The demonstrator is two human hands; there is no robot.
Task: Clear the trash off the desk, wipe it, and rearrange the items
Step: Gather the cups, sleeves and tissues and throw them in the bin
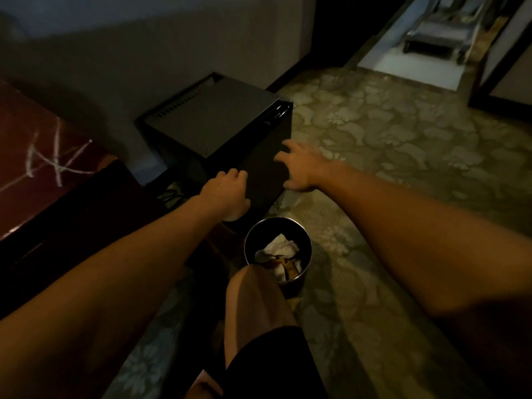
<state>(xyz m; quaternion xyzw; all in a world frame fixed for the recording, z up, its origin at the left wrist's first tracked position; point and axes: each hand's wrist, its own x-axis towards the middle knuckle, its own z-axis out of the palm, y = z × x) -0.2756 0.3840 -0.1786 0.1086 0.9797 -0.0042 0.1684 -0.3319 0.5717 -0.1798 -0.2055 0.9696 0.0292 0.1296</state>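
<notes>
Both arms extended over patterned carpet (374,133). Left hand (227,194) at near edge of black mini fridge (218,122), fingers loosely curled, holding nothing. Right hand (299,165) against fridge front, fingers spread apart. Round waste bin (305,240) below on carpet, holding crumpled tissue (280,247). Reddish-brown table (43,156) at left.
</notes>
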